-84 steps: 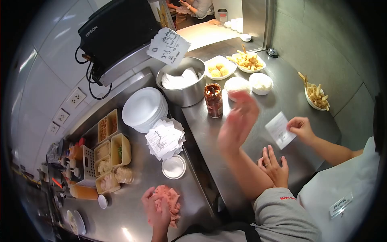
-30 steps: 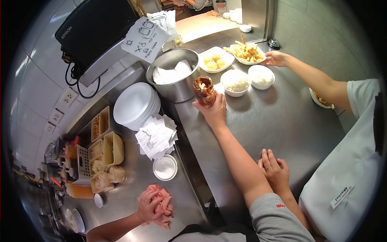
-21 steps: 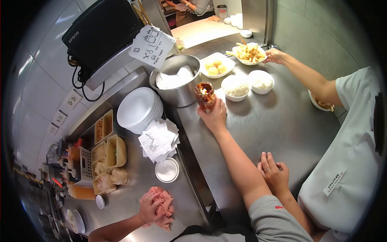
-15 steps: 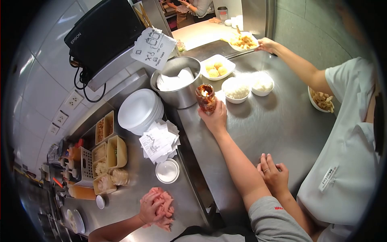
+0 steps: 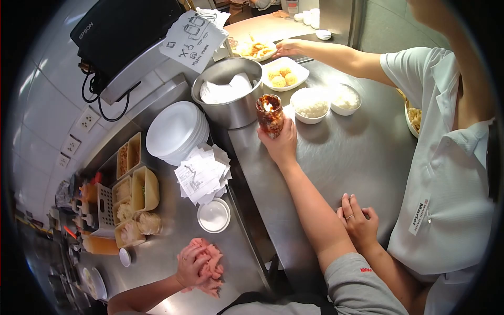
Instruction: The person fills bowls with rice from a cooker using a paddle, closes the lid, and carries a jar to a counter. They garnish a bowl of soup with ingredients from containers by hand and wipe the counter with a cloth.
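My right hand (image 5: 280,139) is wrapped round a glass jar (image 5: 270,118) with dark red sauce smeared inside, upright on the steel counter. Beside the jar are a white bowl of rice (image 5: 310,105) and a square dish of round fried balls (image 5: 284,73). At the lower left, my left hand (image 5: 192,265) is closed on a crumpled pink cloth (image 5: 209,269) lying on the steel worktop. Its fingertips press into the folds.
A co-worker (image 5: 436,173) stands at the right, one hand (image 5: 286,48) at a plate of fried food (image 5: 255,50), the other on the counter. A steel pot (image 5: 231,111), stacked plates (image 5: 176,131), paper slips (image 5: 202,173) and food tubs (image 5: 144,189) line the left.
The co-worker's arm has moved left and set the plate of fried food further along, at the back counter's edge. The view has shifted slightly. Both my hands keep their holds.
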Demonstrator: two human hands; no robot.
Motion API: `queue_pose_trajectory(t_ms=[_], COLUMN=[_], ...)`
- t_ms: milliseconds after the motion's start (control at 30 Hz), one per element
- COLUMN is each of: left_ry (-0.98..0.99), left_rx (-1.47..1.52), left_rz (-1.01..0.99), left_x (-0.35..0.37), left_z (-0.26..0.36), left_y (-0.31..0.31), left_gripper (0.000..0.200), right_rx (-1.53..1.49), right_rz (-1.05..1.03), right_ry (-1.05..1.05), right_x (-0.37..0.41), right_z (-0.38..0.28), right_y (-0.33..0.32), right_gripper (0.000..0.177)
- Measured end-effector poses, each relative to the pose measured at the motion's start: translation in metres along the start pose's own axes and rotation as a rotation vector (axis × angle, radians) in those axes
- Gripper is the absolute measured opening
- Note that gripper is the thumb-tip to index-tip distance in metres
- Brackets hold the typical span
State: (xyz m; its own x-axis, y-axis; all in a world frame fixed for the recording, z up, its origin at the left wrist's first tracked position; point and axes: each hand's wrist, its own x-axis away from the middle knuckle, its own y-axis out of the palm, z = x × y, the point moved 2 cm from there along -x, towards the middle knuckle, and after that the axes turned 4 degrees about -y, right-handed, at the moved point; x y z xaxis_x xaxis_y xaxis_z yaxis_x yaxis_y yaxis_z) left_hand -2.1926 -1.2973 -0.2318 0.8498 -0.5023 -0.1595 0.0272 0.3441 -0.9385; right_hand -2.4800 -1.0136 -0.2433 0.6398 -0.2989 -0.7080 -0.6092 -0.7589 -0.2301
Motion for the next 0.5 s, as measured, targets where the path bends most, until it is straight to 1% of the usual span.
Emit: queue_pose_trajectory(t_ms=[200, 300, 500], left_ry=[0.018, 0.010, 0.013], left_rx=[-0.028, -0.034, -0.030], left_rz=[-0.022, -0.015, -0.027], left_x=[-0.0014, -0.0029, -0.0023], left_z=[0.0011, 0.0014, 0.0020], left_y=[-0.0022, -0.0021, -0.0024], left_gripper=[0.041, 0.039, 0.039], right_rx=[0.005, 0.005, -0.024], right_rz=[-0.001, 0.012, -0.002], right_ry=[0.021, -0.001, 0.045], right_x=[-0.0001, -0.0020, -0.0008], right_z=[-0.0018, -0.0012, -0.0019], right_y=[-0.0012, -0.0001, -0.0032], right_gripper=[0.061, 0.063, 0.068])
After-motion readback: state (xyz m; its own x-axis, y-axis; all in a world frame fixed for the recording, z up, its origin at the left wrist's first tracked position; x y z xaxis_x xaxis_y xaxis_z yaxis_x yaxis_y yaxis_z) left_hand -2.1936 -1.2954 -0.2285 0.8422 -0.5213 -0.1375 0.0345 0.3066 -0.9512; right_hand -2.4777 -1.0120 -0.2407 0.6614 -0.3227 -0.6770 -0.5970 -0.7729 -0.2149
